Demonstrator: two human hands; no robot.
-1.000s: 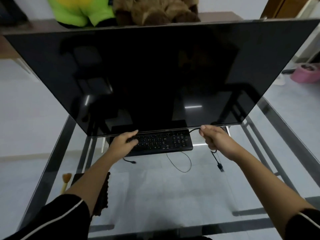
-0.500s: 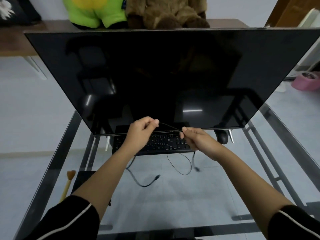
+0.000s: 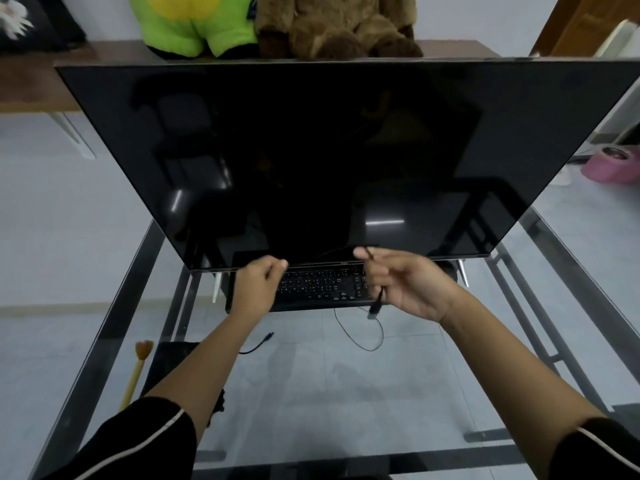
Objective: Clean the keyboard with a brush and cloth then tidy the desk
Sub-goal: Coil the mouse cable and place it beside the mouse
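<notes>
Glass desk [image 3: 311, 393] w/ metal frame carries a big dark monitor [image 3: 329, 161]; black keyboard [image 3: 318, 287] sits at the far side, under the screen's lower edge. Dark cloth [image 3: 173, 358] lies near left, partly under the L forearm, w/ the brush [image 3: 136, 368] just beside it. R hand [image 3: 412, 289], above the keyboard's R end, pinches a black cable [image 3: 377, 299], plug dangling. L hand [image 3: 256, 289] over the keyboard's L end, fingertips pinched together; can't tell if they hold anything

The glass desk [image 3: 114, 317] carries a monitor [image 3: 329, 161], keyboard [image 3: 318, 285], brush [image 3: 136, 368], dark cloth [image 3: 166, 362] and thin cable [image 3: 367, 350].
</notes>
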